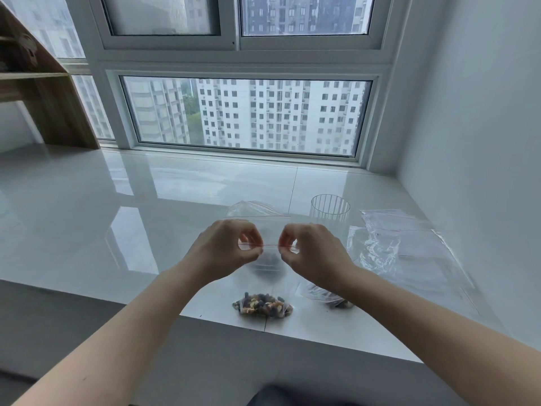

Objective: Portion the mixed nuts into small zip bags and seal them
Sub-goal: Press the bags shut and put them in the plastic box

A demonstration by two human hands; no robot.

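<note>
hands, left (225, 247) and right (314, 250), pinch one zip bag (268, 259); two filled bags (263, 307) below.

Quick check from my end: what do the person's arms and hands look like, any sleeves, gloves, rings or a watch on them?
Both forearms are bare as far as the picture shows, with no sleeves in view. The left hand and right hand wear no gloves, and no ring, watch or bracelet is visible on either hand or wrist. No markings or tape show on them.
</note>
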